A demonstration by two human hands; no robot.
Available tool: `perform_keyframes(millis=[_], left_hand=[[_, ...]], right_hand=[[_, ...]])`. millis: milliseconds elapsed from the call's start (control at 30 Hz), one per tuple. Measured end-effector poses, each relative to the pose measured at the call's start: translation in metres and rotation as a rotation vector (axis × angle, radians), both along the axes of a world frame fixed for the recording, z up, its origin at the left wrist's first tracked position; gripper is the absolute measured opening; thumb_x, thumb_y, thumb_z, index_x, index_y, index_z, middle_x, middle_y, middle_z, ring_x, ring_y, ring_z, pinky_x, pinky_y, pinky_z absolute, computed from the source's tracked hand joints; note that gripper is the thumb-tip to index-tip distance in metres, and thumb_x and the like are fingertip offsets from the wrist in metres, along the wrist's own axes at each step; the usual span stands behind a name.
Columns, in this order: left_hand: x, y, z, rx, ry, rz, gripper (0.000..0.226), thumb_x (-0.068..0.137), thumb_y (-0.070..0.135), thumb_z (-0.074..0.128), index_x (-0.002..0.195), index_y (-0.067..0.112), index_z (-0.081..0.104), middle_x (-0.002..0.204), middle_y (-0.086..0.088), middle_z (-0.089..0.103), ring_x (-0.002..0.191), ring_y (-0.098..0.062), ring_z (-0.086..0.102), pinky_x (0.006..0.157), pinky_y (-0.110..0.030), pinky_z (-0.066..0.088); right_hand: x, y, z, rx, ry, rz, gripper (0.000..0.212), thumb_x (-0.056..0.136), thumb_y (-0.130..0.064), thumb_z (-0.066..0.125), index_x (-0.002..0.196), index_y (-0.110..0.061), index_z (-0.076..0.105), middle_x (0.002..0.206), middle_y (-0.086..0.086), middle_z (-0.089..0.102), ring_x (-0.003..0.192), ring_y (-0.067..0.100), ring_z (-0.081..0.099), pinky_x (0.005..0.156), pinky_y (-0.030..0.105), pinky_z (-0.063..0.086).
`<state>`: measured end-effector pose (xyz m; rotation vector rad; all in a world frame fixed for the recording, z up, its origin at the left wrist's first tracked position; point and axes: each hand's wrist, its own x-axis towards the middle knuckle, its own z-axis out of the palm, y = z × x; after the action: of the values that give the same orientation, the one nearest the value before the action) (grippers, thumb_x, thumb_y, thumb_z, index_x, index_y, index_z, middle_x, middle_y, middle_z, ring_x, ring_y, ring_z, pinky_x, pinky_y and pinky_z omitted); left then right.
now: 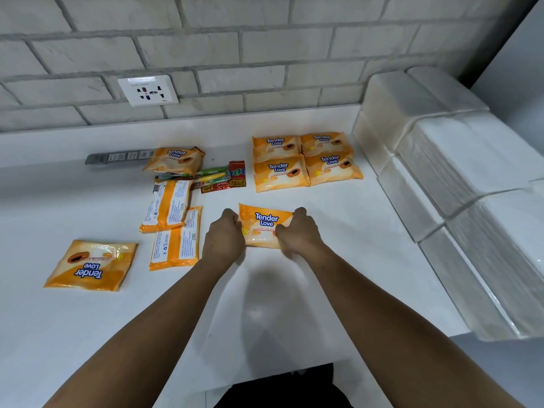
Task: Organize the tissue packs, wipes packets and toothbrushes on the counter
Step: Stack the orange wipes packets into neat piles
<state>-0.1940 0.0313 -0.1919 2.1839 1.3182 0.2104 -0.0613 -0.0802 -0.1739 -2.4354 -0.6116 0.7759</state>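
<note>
Both my hands hold one orange wipes packet [266, 223] at the middle of the white counter [338, 260]: my left hand [223, 238] grips its left end, my right hand [295, 234] grips its right end. Several orange wipes packets [306, 160] lie in a neat block behind it. More wipes packets lie loose to the left: one face up [91, 265], two face down [167, 206] [176, 241], and one at the back [175, 161]. Packaged toothbrushes [217, 176] lie beside that back packet. White tissue packs [459, 184] are stacked along the right.
A brick-pattern wall with a white socket [148, 90] stands behind the counter. A grey power strip [117, 157] lies at the back left. The counter's front edge runs below my forearms, and the tissue stack overhangs its right end.
</note>
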Motion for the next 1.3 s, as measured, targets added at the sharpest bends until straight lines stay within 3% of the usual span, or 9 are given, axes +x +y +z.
perform_keyframes(millis=[100, 233, 333, 433, 567, 733, 1067, 1167, 1300], left_hand=[[0.004, 0.001, 0.001, -0.032, -0.078, -0.004, 0.008, 0.110, 0.023, 0.046, 0.112, 0.018, 0.052, 0.097, -0.005, 0.068, 0.081, -0.020, 0.065, 0.066, -0.035, 0.053], [0.010, 0.006, 0.007, -0.089, -0.209, -0.004, 0.008, 0.111, 0.019, 0.044, 0.113, 0.018, 0.051, 0.096, -0.006, 0.070, 0.071, -0.019, 0.069, 0.057, -0.029, 0.048], [0.018, 0.011, 0.012, -0.168, -0.282, 0.015, 0.009, 0.110, 0.018, 0.043, 0.116, 0.019, 0.050, 0.096, -0.006, 0.070, 0.067, -0.022, 0.074, 0.057, -0.030, 0.054], [0.030, 0.019, 0.020, -0.206, -0.351, 0.022, 0.014, 0.107, 0.013, 0.051, 0.120, 0.019, 0.052, 0.099, 0.003, 0.064, 0.068, -0.020, 0.074, 0.067, -0.039, 0.064], [0.050, 0.034, 0.028, -0.189, -0.382, 0.014, 0.023, 0.102, 0.011, 0.061, 0.124, 0.017, 0.055, 0.108, 0.001, 0.064, 0.079, -0.018, 0.072, 0.063, -0.033, 0.065], [0.088, 0.054, 0.039, -0.139, -0.391, -0.046, 0.043, 0.097, 0.010, 0.067, 0.136, 0.017, 0.052, 0.096, 0.009, 0.061, 0.092, -0.026, 0.070, 0.076, -0.048, 0.064], [0.180, 0.065, 0.055, -0.087, -0.275, -0.218, 0.042, 0.099, 0.018, 0.065, 0.138, 0.027, 0.054, 0.104, 0.001, 0.068, 0.087, -0.018, 0.063, 0.062, -0.016, 0.046], [0.206, 0.065, 0.054, -0.070, -0.244, -0.225, 0.029, 0.099, 0.019, 0.065, 0.129, 0.023, 0.066, 0.119, -0.001, 0.072, 0.097, -0.017, 0.066, 0.078, -0.023, 0.052], [0.240, 0.066, 0.055, -0.075, -0.139, -0.280, 0.036, 0.099, 0.026, 0.068, 0.134, 0.017, 0.068, 0.135, -0.003, 0.068, 0.121, -0.023, 0.063, 0.103, -0.031, 0.049]], right_hand=[[0.007, 0.003, 0.002, 0.140, 0.192, -0.166, 0.043, 0.089, -0.021, 0.069, 0.126, -0.008, 0.050, 0.117, 0.006, 0.063, 0.104, 0.027, 0.063, 0.075, 0.034, 0.055], [0.020, 0.005, -0.004, 0.305, 0.356, -0.304, 0.017, 0.084, -0.010, 0.071, 0.100, -0.006, 0.068, 0.097, 0.005, 0.073, 0.093, 0.024, 0.070, 0.093, 0.044, 0.060], [0.028, 0.009, -0.002, 0.362, 0.355, -0.293, 0.009, 0.088, -0.009, 0.069, 0.089, -0.018, 0.072, 0.103, 0.006, 0.077, 0.095, 0.026, 0.073, 0.094, 0.046, 0.060], [0.042, 0.017, 0.002, 0.388, 0.291, -0.230, 0.009, 0.095, -0.017, 0.063, 0.102, -0.022, 0.066, 0.114, 0.003, 0.074, 0.104, 0.025, 0.069, 0.099, 0.047, 0.056], [0.062, 0.027, 0.007, 0.427, 0.256, -0.197, 0.021, 0.100, -0.022, 0.060, 0.121, -0.020, 0.063, 0.119, 0.001, 0.070, 0.108, 0.025, 0.067, 0.101, 0.049, 0.054], [0.103, 0.042, 0.017, 0.460, 0.159, -0.189, 0.026, 0.100, -0.020, 0.063, 0.126, -0.017, 0.061, 0.121, 0.003, 0.070, 0.111, 0.026, 0.067, 0.102, 0.045, 0.054], [0.198, 0.053, 0.034, 0.475, -0.013, -0.283, 0.046, 0.088, -0.006, 0.069, 0.130, -0.017, 0.052, 0.128, 0.005, 0.063, 0.110, 0.026, 0.063, 0.081, 0.023, 0.048], [0.222, 0.056, 0.032, 0.445, -0.048, -0.257, 0.034, 0.085, -0.005, 0.070, 0.113, -0.018, 0.056, 0.114, 0.002, 0.062, 0.097, 0.021, 0.062, 0.057, 0.013, 0.042], [0.254, 0.059, 0.019, 0.457, -0.036, -0.248, 0.017, 0.089, -0.007, 0.069, 0.097, -0.021, 0.066, 0.113, 0.005, 0.066, 0.085, 0.019, 0.065, 0.052, 0.008, 0.045]])
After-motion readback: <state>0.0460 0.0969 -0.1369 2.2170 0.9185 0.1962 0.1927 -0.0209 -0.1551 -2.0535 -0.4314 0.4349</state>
